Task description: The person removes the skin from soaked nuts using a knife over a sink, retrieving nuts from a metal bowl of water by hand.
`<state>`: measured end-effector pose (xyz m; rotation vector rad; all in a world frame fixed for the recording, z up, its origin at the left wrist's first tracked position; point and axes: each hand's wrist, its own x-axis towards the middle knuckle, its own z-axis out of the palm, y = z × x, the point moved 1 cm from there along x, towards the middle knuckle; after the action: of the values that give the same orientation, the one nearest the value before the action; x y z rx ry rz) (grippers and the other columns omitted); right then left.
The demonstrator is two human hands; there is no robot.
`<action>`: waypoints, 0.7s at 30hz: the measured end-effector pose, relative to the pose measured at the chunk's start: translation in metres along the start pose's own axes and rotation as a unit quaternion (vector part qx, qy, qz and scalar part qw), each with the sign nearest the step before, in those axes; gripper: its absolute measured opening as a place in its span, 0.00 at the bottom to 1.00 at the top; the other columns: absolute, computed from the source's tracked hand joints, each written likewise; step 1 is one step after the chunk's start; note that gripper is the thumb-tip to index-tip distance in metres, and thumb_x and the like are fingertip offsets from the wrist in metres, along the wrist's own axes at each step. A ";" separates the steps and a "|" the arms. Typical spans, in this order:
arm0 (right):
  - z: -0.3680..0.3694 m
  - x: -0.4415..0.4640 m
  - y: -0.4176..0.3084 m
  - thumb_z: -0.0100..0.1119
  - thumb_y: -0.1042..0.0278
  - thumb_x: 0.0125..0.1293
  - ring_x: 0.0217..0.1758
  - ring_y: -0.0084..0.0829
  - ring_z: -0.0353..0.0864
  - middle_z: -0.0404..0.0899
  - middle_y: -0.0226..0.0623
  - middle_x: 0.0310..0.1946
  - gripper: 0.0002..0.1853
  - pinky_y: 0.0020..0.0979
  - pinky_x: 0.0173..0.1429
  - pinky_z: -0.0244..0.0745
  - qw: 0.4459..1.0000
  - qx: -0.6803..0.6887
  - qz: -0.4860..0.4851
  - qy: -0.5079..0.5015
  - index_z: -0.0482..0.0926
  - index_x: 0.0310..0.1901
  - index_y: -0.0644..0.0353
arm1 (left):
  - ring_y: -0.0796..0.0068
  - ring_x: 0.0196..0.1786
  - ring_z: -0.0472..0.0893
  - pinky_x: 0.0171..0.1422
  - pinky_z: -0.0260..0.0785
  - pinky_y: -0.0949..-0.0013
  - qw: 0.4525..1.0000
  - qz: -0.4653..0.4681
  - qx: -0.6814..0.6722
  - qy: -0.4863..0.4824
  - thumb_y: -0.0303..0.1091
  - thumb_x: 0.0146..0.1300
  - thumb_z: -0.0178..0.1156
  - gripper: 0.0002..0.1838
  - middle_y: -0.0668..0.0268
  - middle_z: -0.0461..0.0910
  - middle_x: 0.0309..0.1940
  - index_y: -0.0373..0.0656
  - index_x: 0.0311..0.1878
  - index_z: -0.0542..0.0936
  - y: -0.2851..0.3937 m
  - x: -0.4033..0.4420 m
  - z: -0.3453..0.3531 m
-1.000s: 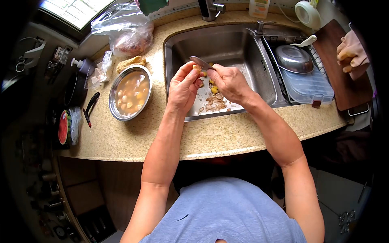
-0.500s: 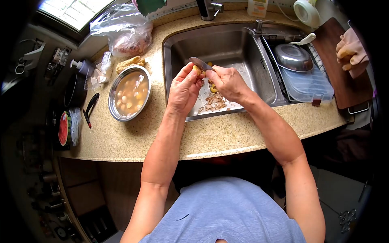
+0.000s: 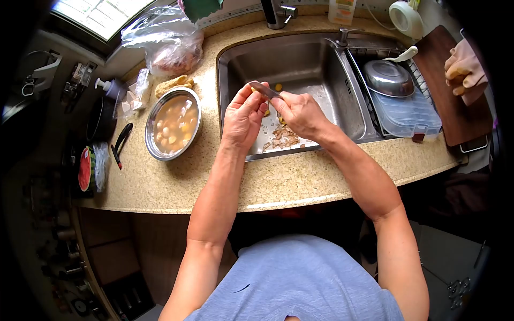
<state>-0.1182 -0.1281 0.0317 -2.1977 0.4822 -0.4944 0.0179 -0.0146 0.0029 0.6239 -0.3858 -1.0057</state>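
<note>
Over the front left of the sink [image 3: 347, 101], my left hand [image 3: 243, 119] pinches a small yellowish piece, mostly hidden by its fingers. My right hand [image 3: 302, 112] is closed round a short knife [image 3: 264, 90], whose blade lies against that piece. Beneath the hands, brown peelings [image 3: 284, 137] and several yellow pieces lie on the sink floor. One yellow piece [image 3: 278, 86] sits farther back. Left of the sink stands a metal bowl [image 3: 199, 124] of cloudy liquid with pale and yellow round pieces in it.
A black peeler-like tool [image 3: 122, 140] lies left of the bowl. Behind the bowl is a plastic bag [image 3: 174, 53]. The faucet [image 3: 274, 15] rises at the back. On the right are a rack with a metal lid [image 3: 388, 78], a plastic box [image 3: 404, 115] and a brown board [image 3: 450, 80].
The knife blade has tilted and shifted slightly over the piece in my left hand. My right hand has moved a little. The camera view has shifted slightly.
</note>
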 end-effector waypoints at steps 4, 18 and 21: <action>0.002 0.000 0.001 0.51 0.54 0.75 0.31 0.52 0.84 0.82 0.50 0.25 0.20 0.47 0.37 0.76 1.000 -0.010 0.007 0.012 0.79 0.33 0.61 | 0.70 0.56 0.81 0.65 0.75 0.66 0.999 0.019 0.041 0.009 0.25 0.71 0.60 0.15 0.59 0.82 0.56 0.43 0.59 0.79 -0.002 -0.001 -0.002; -0.003 0.000 -0.004 0.51 0.53 0.75 0.32 0.52 0.84 0.83 0.52 0.26 0.20 0.48 0.38 0.77 0.999 0.026 0.024 0.015 0.80 0.34 0.63 | 0.64 0.61 0.81 0.68 0.75 0.61 0.999 0.038 0.031 -0.002 0.25 0.72 0.59 0.12 0.57 0.82 0.57 0.42 0.56 0.78 -0.001 0.002 0.000; 0.005 -0.001 0.002 0.50 0.53 0.75 0.32 0.53 0.84 0.83 0.52 0.26 0.20 0.48 0.38 0.77 1.000 -0.002 0.015 0.005 0.79 0.34 0.62 | 0.62 0.62 0.80 0.69 0.74 0.60 0.999 0.035 0.005 0.023 0.26 0.73 0.57 0.10 0.56 0.82 0.56 0.41 0.55 0.78 0.000 -0.002 0.005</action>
<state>-0.1165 -0.1258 0.0268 -2.1904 0.5217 -0.4896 0.0138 -0.0148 0.0065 0.6376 -0.3709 -0.9213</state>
